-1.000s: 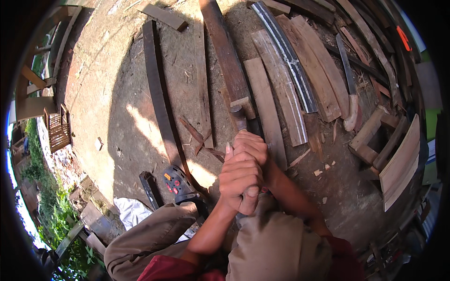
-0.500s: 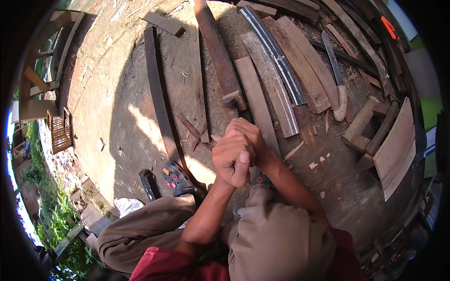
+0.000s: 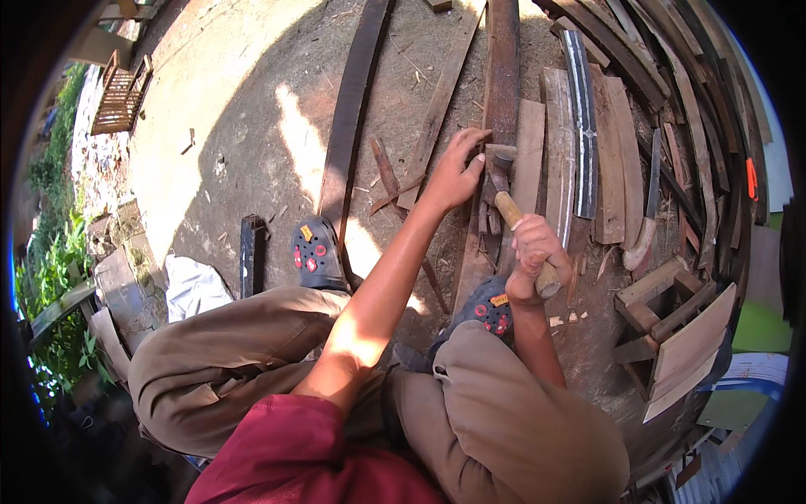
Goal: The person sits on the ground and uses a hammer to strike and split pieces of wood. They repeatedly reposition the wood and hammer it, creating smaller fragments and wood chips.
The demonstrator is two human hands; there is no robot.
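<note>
My right hand (image 3: 537, 252) is closed around the wooden handle of a hammer (image 3: 508, 206). The hammer's dark metal head (image 3: 501, 165) lies at the near end of a long brown wooden beam (image 3: 502, 76), beside a small pale wood block (image 3: 501, 150). Reaching forward from the left, my left hand (image 3: 460, 170) has its fingers stretched out and apart at the beam's left edge, close to the block. Whether its fingertips touch the block, I cannot tell. Under the beam's near end, a split piece of wood is partly hidden by the hammer.
Several planks (image 3: 527, 160) lie side by side right of the beam, one with a black-and-white metal strip (image 3: 579, 126). A long blade with a wooden handle (image 3: 642, 239) rests farther right, near a wooden frame (image 3: 663, 311). A dark timber (image 3: 351, 126) lies to the left.
Both hands were together on the handle; my left hand has let go and moved forward to the beam's end. My right hand still holds the hammer, now lower right. The whole view has shifted.
</note>
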